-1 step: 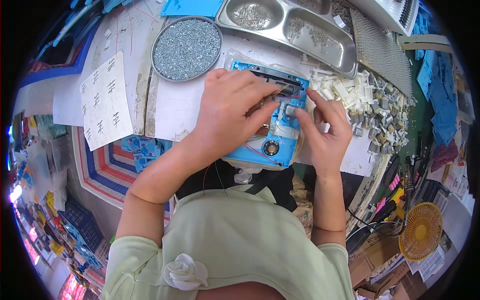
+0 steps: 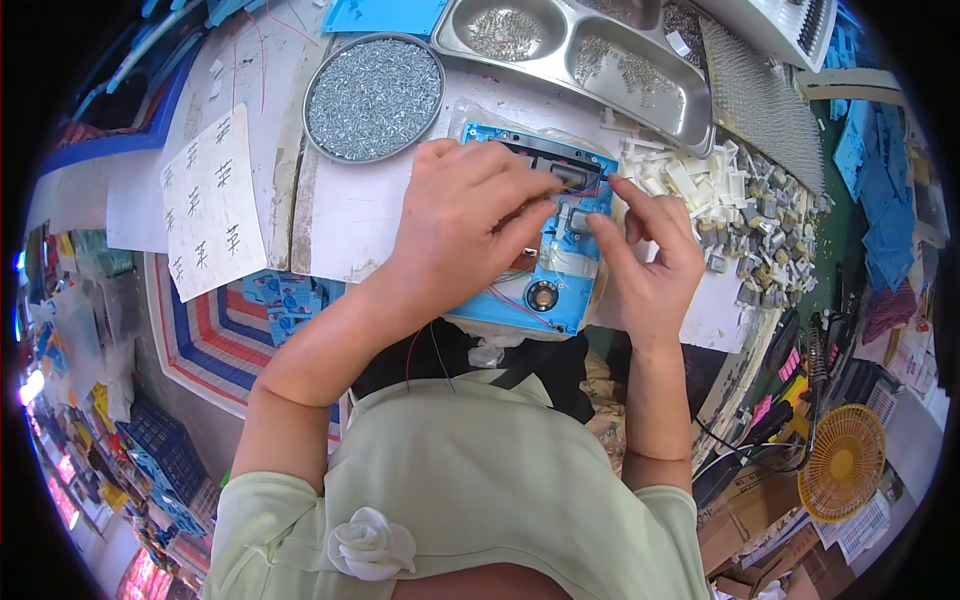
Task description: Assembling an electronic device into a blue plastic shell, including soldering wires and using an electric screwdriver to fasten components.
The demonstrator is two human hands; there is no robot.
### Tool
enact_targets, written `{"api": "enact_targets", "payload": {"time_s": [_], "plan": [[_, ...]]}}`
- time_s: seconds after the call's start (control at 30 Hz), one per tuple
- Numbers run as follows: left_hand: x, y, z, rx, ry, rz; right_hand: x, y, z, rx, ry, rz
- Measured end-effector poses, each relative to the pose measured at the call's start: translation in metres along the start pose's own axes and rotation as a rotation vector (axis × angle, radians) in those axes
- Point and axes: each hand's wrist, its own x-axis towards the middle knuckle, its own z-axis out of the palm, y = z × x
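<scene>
A blue plastic casing [image 2: 572, 312] lies on a clear bag, its inside facing up. In it are a dark rectangular part [image 2: 572, 176], a round speaker [image 2: 541, 295], a small grey block [image 2: 580, 221] and thin red wires [image 2: 512, 303]. My left hand [image 2: 465, 205] reaches over the casing's left side, fingers bent together near the dark part; what they pinch is hidden. My right hand [image 2: 650, 235] is at the right edge, forefinger stretched to the upper corner by a red wire and thumb beside the grey block. Its forefinger and thumb are apart.
A round tray [image 2: 372, 100] of small metal pieces stands at the far left, a steel compartment tray [image 2: 690, 110] behind. White plastic parts [image 2: 690, 180] and grey blocks [image 2: 770, 235] are heaped at the right. A marked paper sheet [image 2: 212, 205] and a yellow fan [image 2: 842, 462] lie farther out.
The right forefinger has shifted slightly up and left at the casing's upper corner. The left fingertips and the wire near them have moved a little; the casing stays in place.
</scene>
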Motion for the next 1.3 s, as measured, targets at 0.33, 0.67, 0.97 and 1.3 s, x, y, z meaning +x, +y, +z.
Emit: {"api": "enact_targets", "payload": {"time_s": [0.33,0.67,0.97,1.3], "plan": [[-0.012,-0.01,-0.005,-0.259,0.019,-0.037,0.01,-0.013,0.012,-0.125,-0.088,-0.361],[0.014,-0.004,0.017,-0.272,-0.139,0.039,-0.031,-0.04,0.012,-0.311,-0.188,-0.333],[0.006,0.008,0.019,-0.082,-0.105,0.157,-0.161,0.07,-0.197,0.388,0.833,0.486],[0.015,0.014,0.018,0.149,-0.072,0.262,-0.166,0.115,-0.279,0.284,1.168,0.409]]}}
